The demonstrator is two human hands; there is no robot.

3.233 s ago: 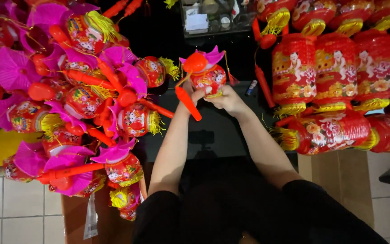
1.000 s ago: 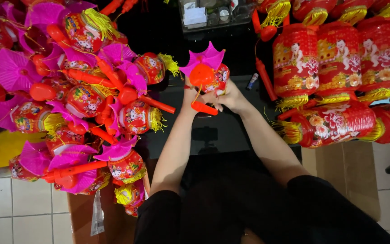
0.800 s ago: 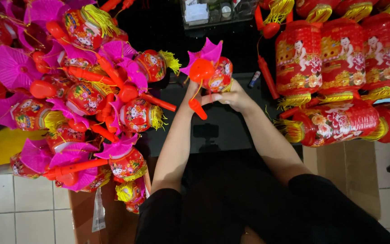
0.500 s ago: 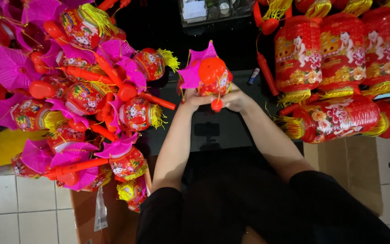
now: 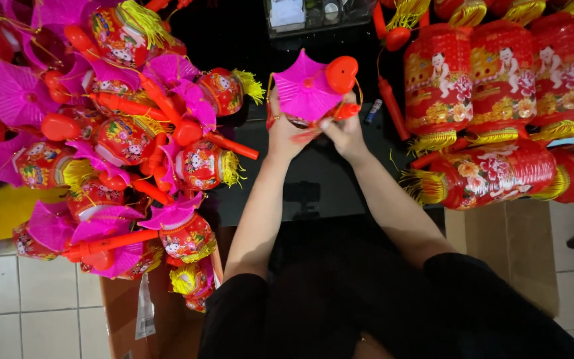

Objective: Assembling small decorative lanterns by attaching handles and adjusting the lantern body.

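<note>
Both my hands hold one small toy lantern [image 5: 310, 93] up in front of me: it has a bright pink pleated top, a red body mostly hidden behind it, and an orange plastic handle end at its upper right. My left hand [image 5: 284, 129] grips its left side. My right hand [image 5: 345, 129] pinches the orange stick part at its right side. The pink top faces the camera.
A big heap of similar pink-topped red lanterns with orange handles [image 5: 121, 146] fills the left. Larger red cylinder lanterns with gold tassels [image 5: 499, 86] hang and lie at the right. A dark table [image 5: 313, 193] is below my hands, a cardboard box [image 5: 513, 252] at lower right, tiled floor at lower left.
The lantern has been turned in my hands: the orange handle that pointed down toward me has swung up, and the pink top now faces the camera. Both hands stayed on it.
</note>
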